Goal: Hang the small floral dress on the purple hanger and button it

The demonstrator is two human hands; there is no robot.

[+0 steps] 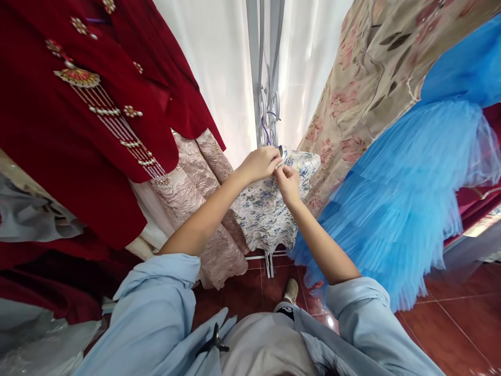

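A small white dress with blue flowers (266,209) hangs in front of me on a purple hanger (266,130). Up at its neckline, my left hand (261,161) is closed with the fingers pinching the dress. Just beside it, my right hand (287,181) is closed too, its thumb and fingertips pressed together on the same neckline. The fingertips of both hands nearly touch. A small dark and white spot, perhaps a label, shows by my left fingertips; I cannot make it out.
A red jacket with beaded trim (117,104) and a pink brocade skirt (219,235) hang at left. At right hang a beige floral dress (344,120) and a blue tulle dress (395,193). White curtains (219,57) and a grey metal stand (253,47) rise behind, over red floor tiles (465,324).
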